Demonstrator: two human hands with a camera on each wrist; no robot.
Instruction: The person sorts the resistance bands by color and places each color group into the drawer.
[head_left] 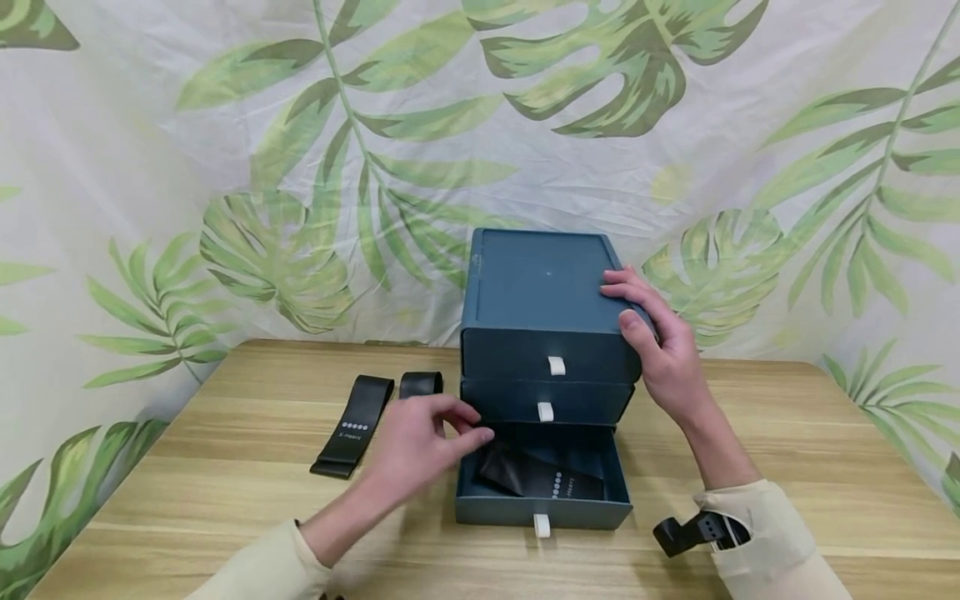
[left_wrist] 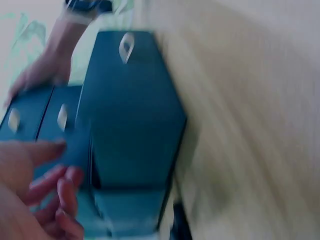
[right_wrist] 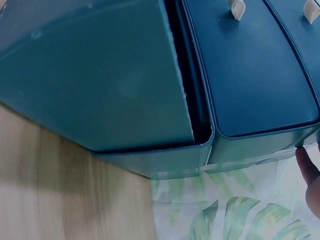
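Note:
A dark blue three-drawer box [head_left: 551, 283] stands on the table, its bottom drawer [head_left: 517, 510] pulled out. Inside that drawer lies a folded black resistance band [head_left: 525, 471] with white print and dots. My left hand [head_left: 416, 442] is at the drawer's upper left edge, thumb and fingers loosely bent; in the left wrist view the left hand [left_wrist: 40, 195] holds nothing. On the box's top right edge rests my right hand [head_left: 663, 350], its fingers on the top and thumb near the front corner. The right wrist view catches only a finger [right_wrist: 307, 167] touching the side.
Left of the box lie a flat black resistance band [head_left: 352, 429] and a second black band [head_left: 422, 383], partly hidden by my left hand. White pull tabs [head_left: 557, 366] stick out from the drawer fronts. A leaf-patterned cloth [head_left: 420, 167] hangs behind the wooden table [head_left: 247, 467].

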